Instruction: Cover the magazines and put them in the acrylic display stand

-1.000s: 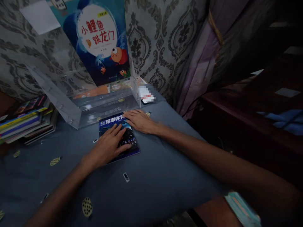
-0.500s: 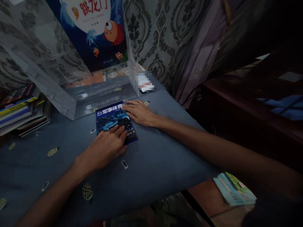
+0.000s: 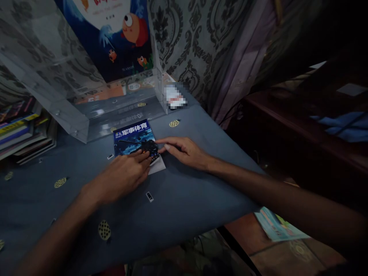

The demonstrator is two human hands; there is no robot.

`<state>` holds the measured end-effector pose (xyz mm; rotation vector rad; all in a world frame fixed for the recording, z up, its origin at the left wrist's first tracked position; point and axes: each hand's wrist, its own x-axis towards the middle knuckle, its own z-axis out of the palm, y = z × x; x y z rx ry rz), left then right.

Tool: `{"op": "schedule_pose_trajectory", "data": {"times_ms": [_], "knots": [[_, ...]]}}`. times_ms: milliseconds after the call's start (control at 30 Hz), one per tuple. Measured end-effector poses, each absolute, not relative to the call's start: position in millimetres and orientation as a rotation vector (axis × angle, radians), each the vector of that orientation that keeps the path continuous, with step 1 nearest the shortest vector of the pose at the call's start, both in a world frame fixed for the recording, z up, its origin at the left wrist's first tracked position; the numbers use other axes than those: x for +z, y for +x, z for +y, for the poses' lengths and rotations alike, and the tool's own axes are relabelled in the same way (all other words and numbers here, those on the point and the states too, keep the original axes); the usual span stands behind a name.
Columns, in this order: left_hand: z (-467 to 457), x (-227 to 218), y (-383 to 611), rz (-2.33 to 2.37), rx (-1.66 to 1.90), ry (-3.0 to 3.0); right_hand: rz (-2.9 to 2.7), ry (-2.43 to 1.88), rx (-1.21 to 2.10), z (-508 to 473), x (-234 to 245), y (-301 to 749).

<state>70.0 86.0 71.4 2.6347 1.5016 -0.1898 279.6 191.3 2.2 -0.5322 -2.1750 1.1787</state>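
Observation:
A thin booklet [image 3: 133, 135] with a dark blue cover, white Chinese characters and a tank picture lies on the blue tablecloth. Its cover is raised at the lower right corner, baring a white page [image 3: 158, 166]. My left hand [image 3: 125, 174] rests over the lower part of the cover, fingers stretched out and partly hiding it. At the booklet's right edge is my right hand [image 3: 186, 152], index finger extended with its tip at the cover's edge. Its thumb is apart from the index finger; the other fingers are partly hidden.
Behind the booklet stands a clear acrylic stand [image 3: 126, 115] holding a picture book [image 3: 126, 42] with cartoon fish. A book stack [image 3: 25, 130] sits at left. A blurred white item [image 3: 175, 96] lies at the table's back corner. More books [image 3: 276, 226] lie lower right, beyond the table edge.
My right hand has moved from the booklet's top right corner down to its right edge. The cover's lower right corner has come up, showing white paper. My left hand stays on the cover.

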Motion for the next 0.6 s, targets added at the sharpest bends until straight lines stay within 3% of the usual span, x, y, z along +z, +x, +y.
{"op": "schedule_pose_trajectory", "data": {"times_ms": [300, 600], "knots": [[86, 74, 73, 1.514, -0.152, 2.578, -2.128, -0.443, 1.178, 183, 11, 283], [80, 68, 79, 1.599, -0.239, 2.633, -2.399, -0.183, 0.743, 179, 7, 282]]}}
